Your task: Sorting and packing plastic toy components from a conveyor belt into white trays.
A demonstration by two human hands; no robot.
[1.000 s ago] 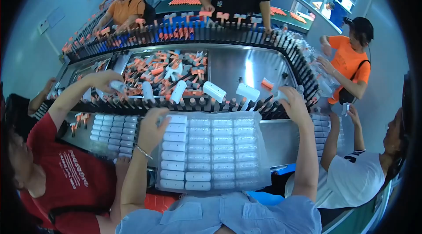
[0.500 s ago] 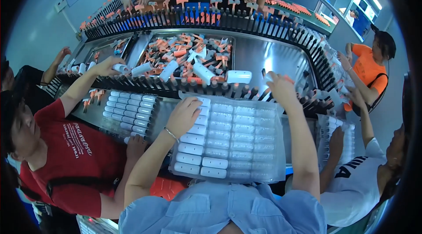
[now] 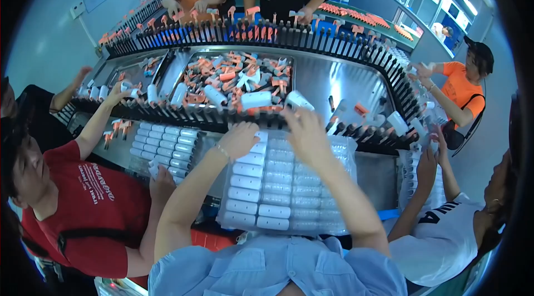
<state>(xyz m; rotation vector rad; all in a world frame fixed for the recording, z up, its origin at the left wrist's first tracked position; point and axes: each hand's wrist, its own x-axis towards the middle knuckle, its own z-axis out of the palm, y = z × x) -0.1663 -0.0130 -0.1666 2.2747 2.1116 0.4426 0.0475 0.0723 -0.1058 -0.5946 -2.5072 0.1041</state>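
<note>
In front of me lies a clear plastic blister tray. White oblong plastic casings line its left column, with one more at the bottom of the second column. My left hand is at the tray's upper left corner, its fingers curled over the top of that column; what they grip there is hidden. Over the tray's far edge reaches my right hand, somewhat blurred, fingers apart. Just beyond its fingertips, a white casing rests tilted on the line of black upright pegs.
The pegs ring a metal table; a pan there holds heaped orange, grey and black parts. A person in red works at my left beside another filled tray. At my right sits a person in white. Others work across the table.
My right hand has swung left from the pegs at the right to above the tray's far edge. The casings on the pegs have shifted. My left hand stays near the tray's corner.
</note>
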